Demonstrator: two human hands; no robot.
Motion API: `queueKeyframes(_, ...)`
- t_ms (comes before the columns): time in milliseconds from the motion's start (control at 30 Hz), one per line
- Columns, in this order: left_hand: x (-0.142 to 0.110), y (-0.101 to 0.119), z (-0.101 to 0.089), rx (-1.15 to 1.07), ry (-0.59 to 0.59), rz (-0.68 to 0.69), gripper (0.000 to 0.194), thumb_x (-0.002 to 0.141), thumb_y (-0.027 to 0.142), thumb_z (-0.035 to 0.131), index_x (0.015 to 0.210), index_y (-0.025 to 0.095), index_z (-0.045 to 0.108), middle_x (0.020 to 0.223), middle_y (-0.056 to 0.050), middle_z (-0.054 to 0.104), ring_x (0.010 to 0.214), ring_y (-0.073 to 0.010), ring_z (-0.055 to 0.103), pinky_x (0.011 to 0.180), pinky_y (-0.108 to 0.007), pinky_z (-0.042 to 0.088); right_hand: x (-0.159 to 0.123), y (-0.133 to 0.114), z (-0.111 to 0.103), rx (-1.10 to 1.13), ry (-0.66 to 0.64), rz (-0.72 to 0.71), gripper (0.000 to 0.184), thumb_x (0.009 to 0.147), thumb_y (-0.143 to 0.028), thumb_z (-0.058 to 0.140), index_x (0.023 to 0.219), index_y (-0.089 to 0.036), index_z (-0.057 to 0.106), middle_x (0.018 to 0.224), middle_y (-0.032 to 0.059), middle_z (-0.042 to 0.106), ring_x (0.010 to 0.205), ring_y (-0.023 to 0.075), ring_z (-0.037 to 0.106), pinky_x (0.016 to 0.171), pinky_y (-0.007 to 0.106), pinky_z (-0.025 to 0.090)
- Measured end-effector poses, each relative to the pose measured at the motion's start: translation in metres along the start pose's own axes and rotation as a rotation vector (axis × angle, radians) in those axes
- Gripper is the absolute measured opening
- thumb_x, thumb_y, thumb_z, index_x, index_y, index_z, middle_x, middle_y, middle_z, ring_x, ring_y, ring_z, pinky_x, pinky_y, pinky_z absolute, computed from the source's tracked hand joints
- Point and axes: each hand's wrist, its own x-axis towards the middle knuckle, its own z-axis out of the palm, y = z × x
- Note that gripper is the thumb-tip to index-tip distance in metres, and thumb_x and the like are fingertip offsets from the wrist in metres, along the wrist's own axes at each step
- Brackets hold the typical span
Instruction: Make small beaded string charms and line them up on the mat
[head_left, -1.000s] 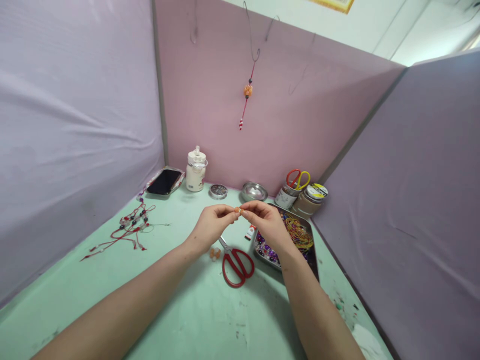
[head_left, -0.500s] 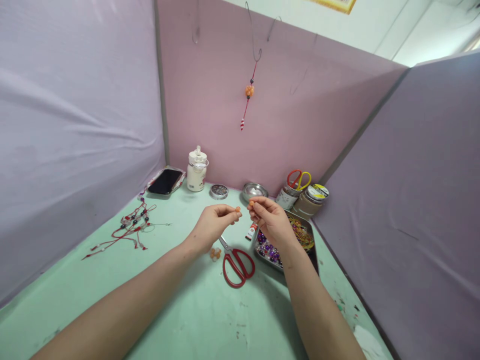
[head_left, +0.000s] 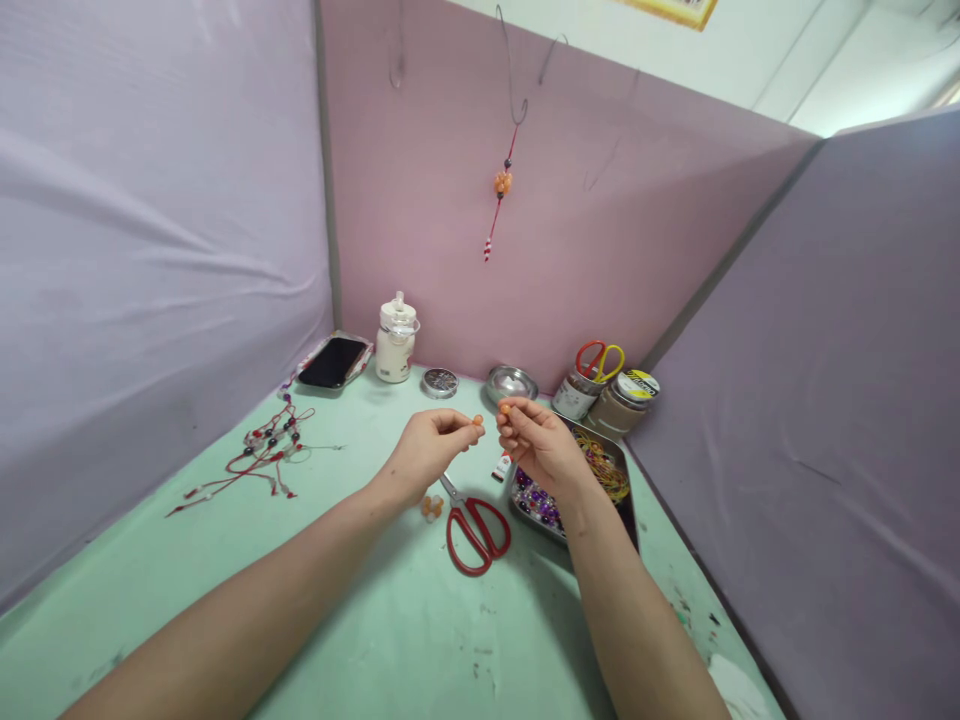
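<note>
My left hand [head_left: 435,445] pinches an orange bead [head_left: 478,421] between thumb and forefinger. Close by on the right, my right hand [head_left: 541,440] grips a second orange bead [head_left: 505,410] in its fingertips, a small gap apart from the first. Any thread between the two is too fine to make out. Beneath the hands, red-handled scissors [head_left: 480,540] lie on the table, their blades partly covered by my left hand. A small cluster of orange and whitish beads [head_left: 432,508] rests left of the scissors.
A metal tray [head_left: 551,533] of purple beads and cords [head_left: 602,462] sits under my right forearm. Behind stand a metal bowl [head_left: 512,384], a tin with scissors [head_left: 576,394], a jar [head_left: 622,403] and a white bottle [head_left: 396,340]. Knotted red cords [head_left: 266,450] and a phone [head_left: 334,362] lie left.
Both hands keep their pinch on the orange beads, almost still. The whole view has shifted very slightly.
</note>
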Motion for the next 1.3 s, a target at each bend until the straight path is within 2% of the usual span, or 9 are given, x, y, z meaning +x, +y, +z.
queueKeyframes(900, -0.002, 0.003, 0.0, -0.002, -0.012, -0.021, 0.019, 0.069, 0.035, 0.066, 0.065, 0.016, 0.066, 0.067, -0.001, 0.061, 0.068, -0.0139, 0.051, 0.066, -0.028, 0.038, -0.005, -0.002, 0.007, -0.141, -0.005, -0.091, 0.02, 0.068, -0.032, 0.078, 0.085, -0.023, 0.072, 0.076, 0.0006, 0.064, 0.064, 0.0089, 0.05, 0.062, 0.024, 0.041)
queueKeyframes(1167, -0.002, 0.004, 0.0, 0.001, -0.02, -0.016, 0.019, 0.071, 0.035, 0.066, 0.067, 0.016, 0.067, 0.067, 0.0, 0.061, 0.068, -0.0135, 0.051, 0.066, -0.027, 0.038, -0.007, -0.002, 0.01, -0.202, 0.018, -0.072, 0.021, 0.068, -0.033, 0.076, 0.085, -0.021, 0.071, 0.075, 0.001, 0.063, 0.063, 0.01, 0.049, 0.06, 0.025, 0.039)
queueKeyframes(1300, -0.002, 0.002, 0.001, -0.017, -0.046, 0.0, 0.02, 0.072, 0.036, 0.065, 0.071, 0.015, 0.068, 0.07, -0.001, 0.063, 0.071, -0.0141, 0.053, 0.068, -0.027, 0.039, -0.007, -0.001, 0.009, -0.301, 0.004, -0.085, 0.021, 0.07, -0.035, 0.074, 0.086, -0.021, 0.07, 0.072, 0.0002, 0.063, 0.06, 0.0098, 0.047, 0.058, 0.024, 0.038)
